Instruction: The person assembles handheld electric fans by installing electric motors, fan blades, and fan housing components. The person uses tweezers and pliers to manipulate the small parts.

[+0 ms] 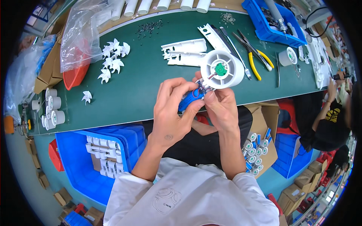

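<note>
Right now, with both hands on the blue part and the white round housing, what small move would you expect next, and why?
Probably a slight push of the blue part toward the white round housing. The left hand wraps the blue piece, the right hand pinches at the joint where thin wires show, and the two parts already touch above the green table.

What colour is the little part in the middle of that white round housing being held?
Green, in the white round housing; the head view shows it.
</note>
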Tool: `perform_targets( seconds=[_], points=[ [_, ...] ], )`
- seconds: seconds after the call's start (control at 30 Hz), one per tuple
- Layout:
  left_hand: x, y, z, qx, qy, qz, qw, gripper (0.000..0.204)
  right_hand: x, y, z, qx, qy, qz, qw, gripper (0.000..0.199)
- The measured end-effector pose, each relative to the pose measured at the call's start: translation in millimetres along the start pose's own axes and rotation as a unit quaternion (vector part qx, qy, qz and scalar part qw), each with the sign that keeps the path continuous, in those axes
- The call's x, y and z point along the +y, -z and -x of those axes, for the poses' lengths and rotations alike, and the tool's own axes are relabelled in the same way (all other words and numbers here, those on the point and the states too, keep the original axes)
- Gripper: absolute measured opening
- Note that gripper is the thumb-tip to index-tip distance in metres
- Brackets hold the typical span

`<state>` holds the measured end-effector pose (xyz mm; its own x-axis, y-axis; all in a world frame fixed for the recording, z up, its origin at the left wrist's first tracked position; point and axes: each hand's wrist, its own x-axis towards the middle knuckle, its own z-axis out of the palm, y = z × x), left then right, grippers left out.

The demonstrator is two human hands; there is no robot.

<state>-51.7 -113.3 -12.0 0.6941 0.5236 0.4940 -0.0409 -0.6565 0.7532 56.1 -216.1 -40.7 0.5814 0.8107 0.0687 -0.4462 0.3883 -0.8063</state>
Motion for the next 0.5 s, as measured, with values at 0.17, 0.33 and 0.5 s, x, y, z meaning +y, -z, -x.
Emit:
perform_targets(
  seconds=[0.17, 0.33, 0.5],
  points=[
    [8, 10, -8, -0.077, 0.041, -0.003, 0.996, 0.035, -3, 2, 1, -0.002, -0.035, -0.003, 0.999, 0.048],
    [3, 18, -13, -0.149, 0.097, 0.063, 0.982, 0.030, -5, 1, 0, -0.004, -0.054, 0.007, 0.999, 0.047],
    [-12, 16, -7, -0.143, 0.100, 0.145, 0.974, 0.028, -2, 3, 1, -0.012, -0.045, 0.012, 0.999, 0.045]
  ],
)
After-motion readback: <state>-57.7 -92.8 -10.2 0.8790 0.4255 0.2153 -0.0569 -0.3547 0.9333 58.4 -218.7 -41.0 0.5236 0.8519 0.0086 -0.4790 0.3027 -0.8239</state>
